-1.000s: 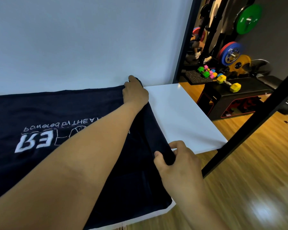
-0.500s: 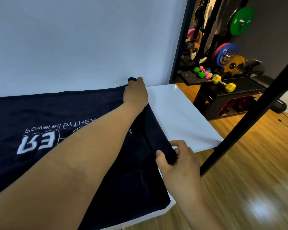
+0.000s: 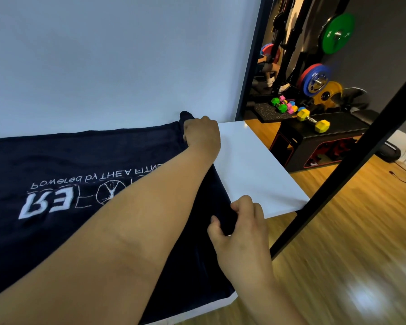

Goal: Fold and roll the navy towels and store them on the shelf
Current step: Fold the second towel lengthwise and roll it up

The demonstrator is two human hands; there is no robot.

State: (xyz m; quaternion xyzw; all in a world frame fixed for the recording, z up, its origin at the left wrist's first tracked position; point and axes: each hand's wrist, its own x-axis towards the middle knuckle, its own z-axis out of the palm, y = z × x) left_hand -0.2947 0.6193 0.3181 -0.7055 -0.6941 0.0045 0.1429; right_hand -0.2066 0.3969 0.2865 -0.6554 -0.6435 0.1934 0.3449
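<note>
Towel: navy, spread flat on the table with its white lettering up; both hands hold its right edge
Left hand: reaches across to the far right corner, fingers curled round a bunch of cloth that pokes up above the knuckles
Right hand: pinches the same edge nearer the person, thumb and fingers closed on a dark fold
Why held so: two grips on one short edge keep it straight, likely so it can be lifted over to the left for the first fold
Table: white, with a bare strip to the right of the towel, whose near hem reaches the front edge
Wall: pale, touching or just behind the far hem, so the far corner has little room
Post: black, slanting past the table's right corner
Dumbbell: yellow, on a black box well apart, no part of this job
</note>
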